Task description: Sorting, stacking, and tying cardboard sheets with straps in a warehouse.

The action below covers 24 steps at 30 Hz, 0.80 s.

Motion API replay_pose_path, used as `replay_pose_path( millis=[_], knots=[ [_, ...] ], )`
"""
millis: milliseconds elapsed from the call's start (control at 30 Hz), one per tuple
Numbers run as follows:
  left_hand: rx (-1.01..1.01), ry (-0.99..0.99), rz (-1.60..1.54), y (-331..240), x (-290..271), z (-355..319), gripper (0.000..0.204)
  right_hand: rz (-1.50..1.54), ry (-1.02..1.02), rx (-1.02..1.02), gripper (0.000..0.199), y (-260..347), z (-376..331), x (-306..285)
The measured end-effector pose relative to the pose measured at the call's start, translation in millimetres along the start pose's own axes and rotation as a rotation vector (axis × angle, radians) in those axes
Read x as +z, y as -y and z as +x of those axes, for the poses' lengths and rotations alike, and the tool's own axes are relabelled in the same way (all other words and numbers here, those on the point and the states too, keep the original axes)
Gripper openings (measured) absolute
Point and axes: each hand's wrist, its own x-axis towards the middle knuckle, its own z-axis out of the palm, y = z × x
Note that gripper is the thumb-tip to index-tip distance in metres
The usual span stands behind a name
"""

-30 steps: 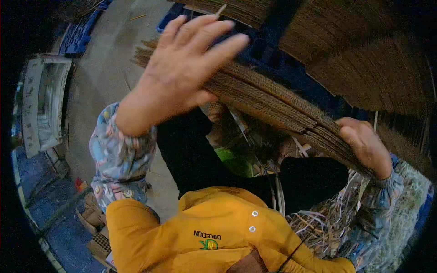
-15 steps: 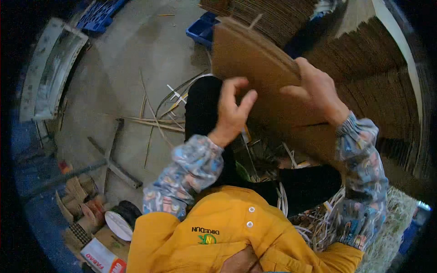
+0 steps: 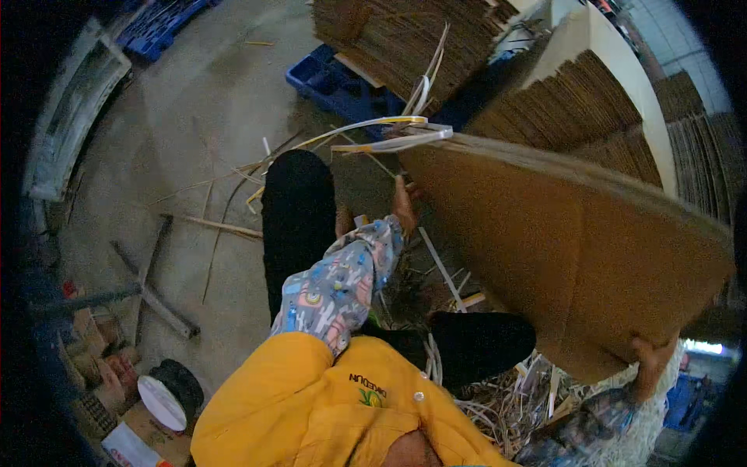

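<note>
A stack of flat brown cardboard sheets is tilted in front of me to the right, its layered upper edge facing away. At its left edge is my left hand, closed on the border with its fingers partly hidden. My right hand grips the lower right corner, fingers against the broad face. White and yellow packing straps stick out beyond the stack's upper left corner.
Tall piles of cardboard stand beyond the stack, near a blue plastic pallet. Loose strap scraps heap up beside my right leg. At left are a metal-legged stand, a spool and a grey metal trough.
The cardboard has swung right and now lies broadside. My right hand has moved down to its lower right corner; my left hand has gone from free to its left edge. The view has shifted right.
</note>
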Motion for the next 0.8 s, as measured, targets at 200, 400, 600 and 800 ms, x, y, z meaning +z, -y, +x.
replay_pose_path(
  millis=[200, 400, 600, 800],
  knots=[
    [-0.088, 0.450, -0.279, 21.4, 63.3, -0.5, 0.056, 0.097, -0.249, 0.125, 0.082, -22.0, -88.6, -51.0],
    [-0.097, 1.128, -0.275, 33.9, 69.2, 74.6, 0.064, 0.072, -0.632, -0.011, 0.080, -128.4, -84.3, -63.3],
    [0.249, 0.716, -0.143, -75.7, 191.1, -11.4, 0.082, 0.239, -0.894, -0.003, 0.071, -115.8, 5.9, -90.5],
    [1.022, 0.620, 0.366, -280.6, 245.4, -115.4, 0.083, 0.735, -0.986, 0.095, 0.076, -37.5, 97.0, 29.8]
  ],
)
